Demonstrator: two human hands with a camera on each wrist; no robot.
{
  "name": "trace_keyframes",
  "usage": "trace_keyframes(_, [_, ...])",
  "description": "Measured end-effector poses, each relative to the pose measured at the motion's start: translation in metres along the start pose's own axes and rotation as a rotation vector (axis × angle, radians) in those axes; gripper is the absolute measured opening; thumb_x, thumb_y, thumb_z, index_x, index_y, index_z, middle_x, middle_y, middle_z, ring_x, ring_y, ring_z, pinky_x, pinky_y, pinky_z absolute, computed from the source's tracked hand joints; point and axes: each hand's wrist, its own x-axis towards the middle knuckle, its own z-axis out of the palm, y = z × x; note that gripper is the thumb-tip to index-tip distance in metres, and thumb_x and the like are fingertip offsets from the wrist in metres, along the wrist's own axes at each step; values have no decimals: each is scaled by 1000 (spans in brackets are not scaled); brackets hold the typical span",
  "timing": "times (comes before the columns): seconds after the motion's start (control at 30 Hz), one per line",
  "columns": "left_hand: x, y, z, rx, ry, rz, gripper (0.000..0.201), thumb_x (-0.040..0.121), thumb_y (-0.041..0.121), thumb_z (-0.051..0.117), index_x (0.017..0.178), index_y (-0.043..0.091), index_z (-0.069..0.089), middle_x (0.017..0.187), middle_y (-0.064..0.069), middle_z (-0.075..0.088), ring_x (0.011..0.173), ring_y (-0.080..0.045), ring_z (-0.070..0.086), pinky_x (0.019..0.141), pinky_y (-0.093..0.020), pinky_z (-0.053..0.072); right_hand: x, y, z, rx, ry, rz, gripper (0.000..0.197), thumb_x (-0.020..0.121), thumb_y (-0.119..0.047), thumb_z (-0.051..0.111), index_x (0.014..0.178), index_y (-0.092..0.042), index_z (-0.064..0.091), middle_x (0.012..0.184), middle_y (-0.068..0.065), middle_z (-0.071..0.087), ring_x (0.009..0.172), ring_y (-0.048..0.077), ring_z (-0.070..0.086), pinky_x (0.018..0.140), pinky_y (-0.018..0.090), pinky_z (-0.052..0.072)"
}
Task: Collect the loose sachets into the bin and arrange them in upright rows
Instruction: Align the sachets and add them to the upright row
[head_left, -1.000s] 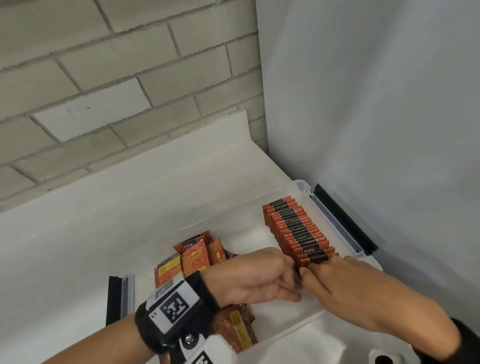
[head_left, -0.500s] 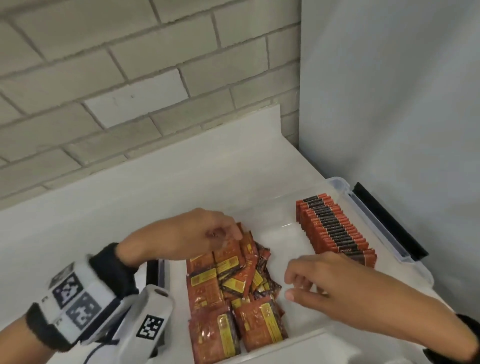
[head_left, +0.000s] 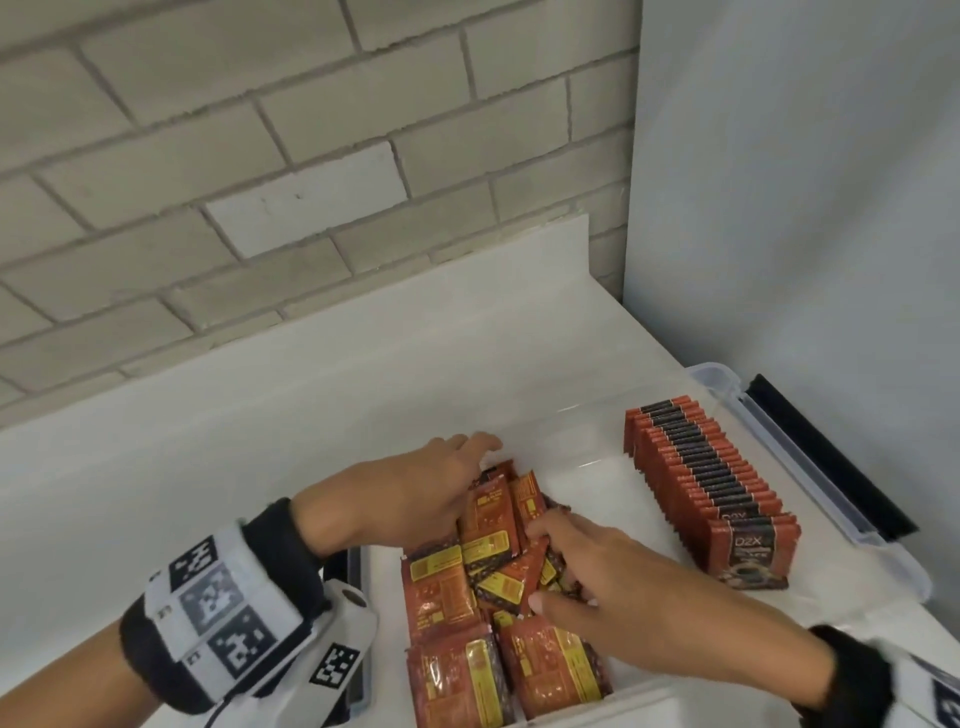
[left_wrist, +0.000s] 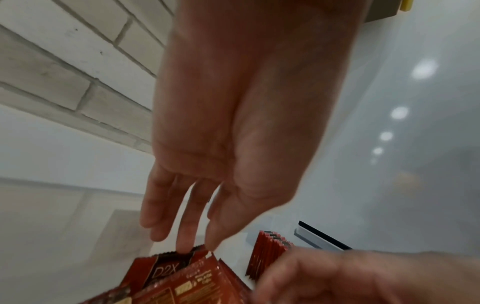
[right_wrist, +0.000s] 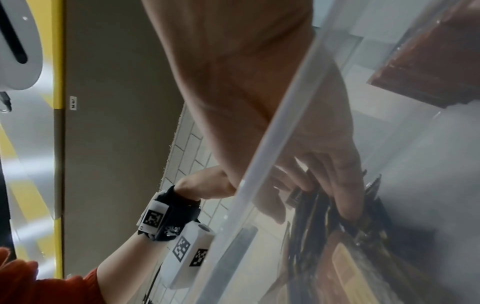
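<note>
A clear plastic bin (head_left: 727, 375) sits on a white counter. Along its right side stands an upright row of red sachets (head_left: 696, 478), also seen in the left wrist view (left_wrist: 267, 255). A loose pile of red and yellow sachets (head_left: 447, 592) fills the bin's left half. My left hand (head_left: 467, 452) reaches over the pile's far end, fingers straight, its fingertips (left_wrist: 184, 246) touching the top edge of a D2X sachet (left_wrist: 166, 271). My right hand (head_left: 540, 566) digs into the pile's middle, thumb and curled fingers around a few sachets. Through the bin wall, its fingers (right_wrist: 348, 205) press on the sachet edges.
A black latch (head_left: 826, 457) hangs on the bin's right rim, close to a white panel (head_left: 805, 208). A grey brick wall (head_left: 260, 156) rises behind the counter (head_left: 260, 426). Bare bin floor (head_left: 587, 483) shows between pile and row.
Both hands left the near end of the upright row and moved left to the loose pile. The left hand went first and now touches its far end, while the right has dug into its middle.
</note>
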Motion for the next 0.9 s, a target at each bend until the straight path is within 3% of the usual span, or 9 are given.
trace_keyframes(0.1, [3, 3, 2, 2, 0, 15, 54, 101, 11, 39, 148, 22, 16, 137, -2, 42, 116, -19, 49, 92, -28, 43, 5, 1, -1, 71, 19, 1, 51, 97, -45, 45, 140, -34, 21, 110, -16, 46, 92, 0, 53, 82, 21, 46])
trace_keyframes(0.17, [5, 3, 4, 4, -6, 20, 51, 99, 11, 43, 144, 24, 23, 131, 0, 39, 113, -20, 51, 91, -32, 45, 9, 2, 0, 100, 28, 9, 45, 97, -45, 46, 136, -37, 25, 93, -13, 53, 76, 2, 57, 70, 20, 48])
trace_keyframes(0.3, [9, 2, 6, 6, 12, 29, 46, 96, 10, 48, 134, 29, 32, 122, -1, 40, 101, -21, 57, 85, -39, 50, 15, 8, 3, 161, 11, 11, 30, 94, -45, 49, 122, -47, 38, 92, 1, 64, 80, 23, 67, 78, 42, 55])
trace_keyframes(0.47, [13, 2, 6, 27, 53, 119, 39, 96, 8, 45, 129, 26, 33, 117, -6, 52, 91, -23, 59, 76, -37, 50, 16, 4, 2, 244, 26, -44, 32, 96, -36, 50, 116, -56, 36, 87, 17, 66, 80, 38, 64, 75, 48, 52])
trace_keyframes(0.57, [16, -3, 2, 31, 15, 222, 34, 96, 6, 44, 126, 21, 39, 111, -6, 56, 81, -18, 56, 57, -14, 41, 19, 7, 5, 208, 54, -16, 31, 95, -40, 52, 121, -43, 35, 85, 9, 64, 79, 31, 64, 73, 42, 52])
trace_keyframes(0.63, [17, -5, -2, 56, -31, 283, 34, 96, 7, 45, 128, 17, 42, 112, -5, 57, 71, -8, 51, 52, -7, 33, 22, 10, 7, 159, 72, 29, 37, 92, -47, 53, 121, -33, 37, 90, 3, 62, 81, 25, 66, 76, 41, 53])
trace_keyframes(0.7, [18, -4, -4, 128, -46, 337, 36, 96, 12, 49, 131, 19, 43, 112, -1, 57, 71, -2, 50, 57, -8, 33, 24, 11, 8, 134, 88, 54, 40, 90, -51, 55, 117, -27, 39, 93, 0, 60, 82, 21, 66, 78, 41, 55])
trace_keyframes(0.8, [25, -3, -4, 272, -36, 382, 32, 97, 15, 49, 128, 19, 44, 113, -2, 58, 90, -16, 58, 65, -19, 35, 26, 9, 7, 101, 108, 79, 38, 88, -54, 55, 110, -24, 45, 94, -2, 59, 79, 12, 62, 71, 31, 53])
trace_keyframes(0.9, [33, 0, -5, 398, -42, 398, 27, 97, 15, 50, 124, 16, 48, 108, -3, 54, 83, -17, 55, 63, -24, 37, 29, 7, 4, 54, 127, 99, 34, 85, -59, 55, 97, -27, 51, 85, -5, 57, 72, 10, 58, 61, 27, 45])
